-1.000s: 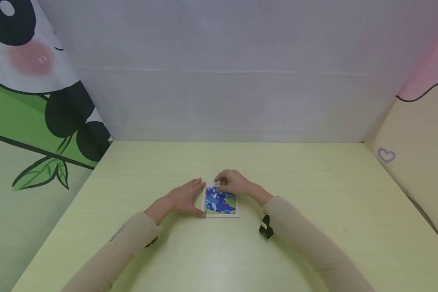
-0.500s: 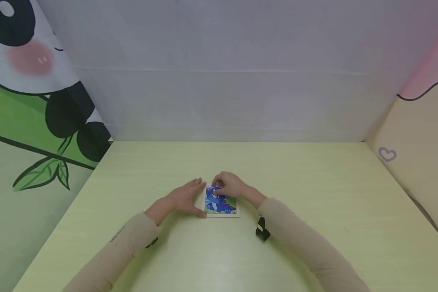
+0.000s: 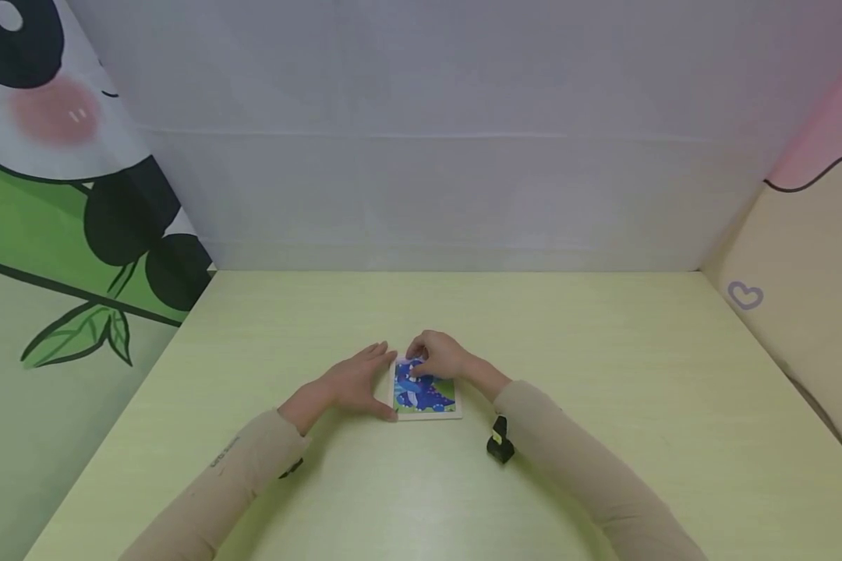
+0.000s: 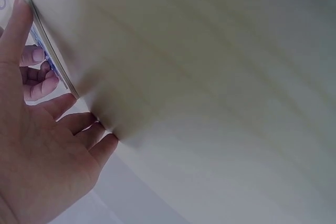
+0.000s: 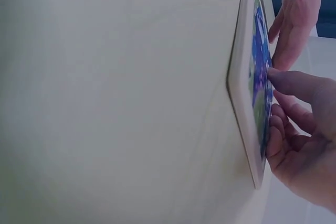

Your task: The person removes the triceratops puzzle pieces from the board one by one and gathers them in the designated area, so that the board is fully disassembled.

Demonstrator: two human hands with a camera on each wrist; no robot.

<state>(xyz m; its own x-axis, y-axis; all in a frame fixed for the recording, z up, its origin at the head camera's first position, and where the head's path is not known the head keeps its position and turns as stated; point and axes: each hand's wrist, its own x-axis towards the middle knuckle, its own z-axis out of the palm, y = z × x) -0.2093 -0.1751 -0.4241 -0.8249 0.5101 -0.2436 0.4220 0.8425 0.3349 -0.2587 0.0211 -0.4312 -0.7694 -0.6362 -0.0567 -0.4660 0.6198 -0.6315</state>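
Note:
A small flat board (image 3: 426, 397) with a blue dinosaur picture and a pale raised rim lies mid-table. My left hand (image 3: 356, 380) spans its left side, thumb touching the near corner and fairly straight fingers by the far corner. In the left wrist view, the left thumb (image 4: 16, 30) lies along the board's edge. My right hand (image 3: 440, 355) comes over the far part of the picture, fingers bent. Seen from the right wrist, the right thumb (image 5: 296, 85) touches the picture surface; whether anything is between the thumb and fingers is hidden.
The pale yellow table (image 3: 575, 335) extends around the board. A grey-white panel (image 3: 421, 195) stands along its back edge. Printed walls flank it, with a cartoon figure (image 3: 126, 210) on the left and a heart (image 3: 745, 295) on the right. A black device (image 3: 500, 441) hangs below the right sleeve.
My right hand has moved slightly left and its thumb lies farther left on the picture. More blue shows at the picture's top. The left hand has stayed in place.

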